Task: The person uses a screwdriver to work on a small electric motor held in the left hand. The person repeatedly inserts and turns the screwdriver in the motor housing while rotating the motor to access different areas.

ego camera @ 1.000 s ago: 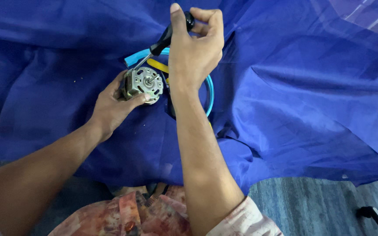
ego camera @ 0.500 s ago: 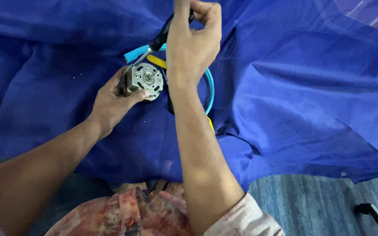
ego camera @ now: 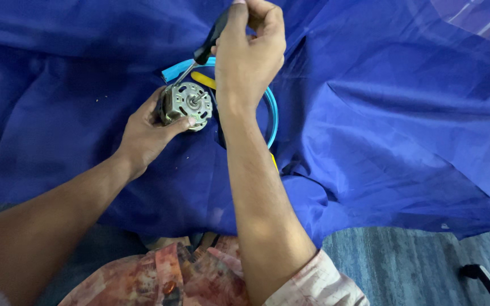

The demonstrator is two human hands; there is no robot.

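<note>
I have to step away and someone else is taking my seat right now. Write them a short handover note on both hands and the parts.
Left hand: grips the small metal motor, holding it on the blue cloth.
Right hand: fingers closed on the black handle of the screwdriver, tip down at the motor's upper left edge.
Nearby: a light blue hose curls behind the right wrist, and a yellow tool lies beside the motor.
Done: motor steadied, driver placed.
Left: whether the screw is loose cannot be told.

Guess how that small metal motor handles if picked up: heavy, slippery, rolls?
The motor looks all metal, so probably dense for its size. Its round faces suggest it could roll on edge; the left hand braces it under the screwdriver. The soft blue cloth would likely damp rolling.
</note>
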